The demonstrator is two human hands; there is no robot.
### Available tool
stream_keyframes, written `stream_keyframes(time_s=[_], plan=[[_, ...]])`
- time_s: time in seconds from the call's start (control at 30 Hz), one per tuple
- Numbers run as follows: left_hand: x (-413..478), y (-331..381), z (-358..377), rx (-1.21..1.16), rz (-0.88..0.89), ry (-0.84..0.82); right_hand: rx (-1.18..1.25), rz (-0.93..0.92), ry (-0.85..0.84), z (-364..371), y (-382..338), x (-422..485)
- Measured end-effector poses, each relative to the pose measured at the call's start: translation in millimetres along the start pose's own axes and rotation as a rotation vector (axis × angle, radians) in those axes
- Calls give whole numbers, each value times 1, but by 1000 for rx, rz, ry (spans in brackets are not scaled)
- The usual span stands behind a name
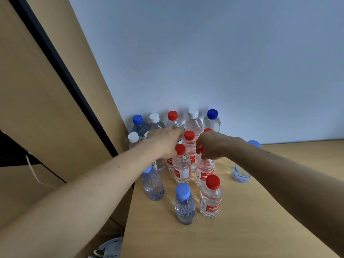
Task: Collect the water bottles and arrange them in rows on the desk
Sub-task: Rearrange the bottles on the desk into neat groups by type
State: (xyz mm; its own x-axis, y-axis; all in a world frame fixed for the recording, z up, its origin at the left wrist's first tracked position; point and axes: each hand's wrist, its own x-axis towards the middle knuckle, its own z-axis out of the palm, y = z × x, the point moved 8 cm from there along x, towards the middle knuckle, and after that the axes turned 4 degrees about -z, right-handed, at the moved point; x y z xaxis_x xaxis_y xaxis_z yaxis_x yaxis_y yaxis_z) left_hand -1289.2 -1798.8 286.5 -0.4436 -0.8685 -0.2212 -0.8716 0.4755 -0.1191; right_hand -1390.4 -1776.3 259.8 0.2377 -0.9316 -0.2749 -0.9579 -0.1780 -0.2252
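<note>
Your right hand (214,146) curls down over the gripped bottle (203,170), fingers and thumb pinching its red cap (202,150). That bottle stands upright on the desk (242,220), in the middle of the cluster, and has a red label.

Your left hand (163,142) reaches over the cluster from the left with its back facing you. Its fingers run out of sight among the bottle tops, so you cannot tell whether they are spread or holding anything.

The bottles sit in the desk's far left corner, all upright. Five stand in the back row (193,120) against the wall (204,53), with caps in blue, white, red, white and dark blue from left to right. In front of them are a white-cap bottle (133,137) at the left edge and two red caps (189,135), partly hidden by your hands. Another red-cap bottle (181,168) stands just left of the gripped one, between your hands.

Nearer you, a pale-blue-cap bottle (184,203) and a red-cap front bottle (211,198) stand side by side, just apart. A clear bottle (152,183) stands under your left forearm at the desk's left edge. One lone bottle (241,175) stands apart to the right, mostly behind your right forearm.

A wooden panel (46,90) rises to the left of the desk.
</note>
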Motion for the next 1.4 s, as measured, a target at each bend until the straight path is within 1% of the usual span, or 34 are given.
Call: stream_keyframes(time_s=[0.03, 0.07, 0.1, 0.13, 0.2, 0.27, 0.37, 0.47, 0.57, 0.67, 0.93, 1.03, 1.17, 1.23, 1.3, 1.37, 1.4], plan=[[3, 12, 4, -41, 65, -12, -6, -1, -7, 1, -1, 0], [5, 23, 11, -66, 110, -57, -13, -2, -17, 3, -2, -1], [5, 29, 18, -69, 124, -100, -14, 0, -30, 6, -1, -1], [5, 31, 23, -62, 114, -120, -8, 0, -45, 8, -1, -2], [7, 25, 25, -62, 74, -99, 3, -1, -70, 10, 0, -6], [9, 12, 24, -86, 29, -98, 20, -4, -61, 8, 2, -9], [8, -7, 28, -131, -70, -126, 40, 8, 24, 1, 2, -5], [6, -20, 31, -136, -168, -118, 52, 16, 105, -2, -4, 2], [5, -27, 32, -143, -201, -119, 54, 6, 200, -8, -11, 6], [6, -27, 33, -155, -204, -117, 76, 14, 233, -11, -12, 5], [13, -23, 31, -196, -183, -47, 82, -81, 194, -8, -19, 6], [13, -18, 30, -218, -156, -14, 104, -87, 199, -7, -16, 5], [13, -14, 30, -251, -162, 1, 130, -83, 191, -5, -15, 3], [12, -15, 31, -260, -166, -40, 123, -79, 178, -5, -16, 4], [10, -17, 35, -257, -159, -118, 95, -57, 147, -3, -16, 6], [6, -18, 42, -212, -149, -174, 60, -55, 121, -1, -19, 8], [5, -18, 45, -188, -146, -176, 46, -68, 117, 0, -21, 8]])
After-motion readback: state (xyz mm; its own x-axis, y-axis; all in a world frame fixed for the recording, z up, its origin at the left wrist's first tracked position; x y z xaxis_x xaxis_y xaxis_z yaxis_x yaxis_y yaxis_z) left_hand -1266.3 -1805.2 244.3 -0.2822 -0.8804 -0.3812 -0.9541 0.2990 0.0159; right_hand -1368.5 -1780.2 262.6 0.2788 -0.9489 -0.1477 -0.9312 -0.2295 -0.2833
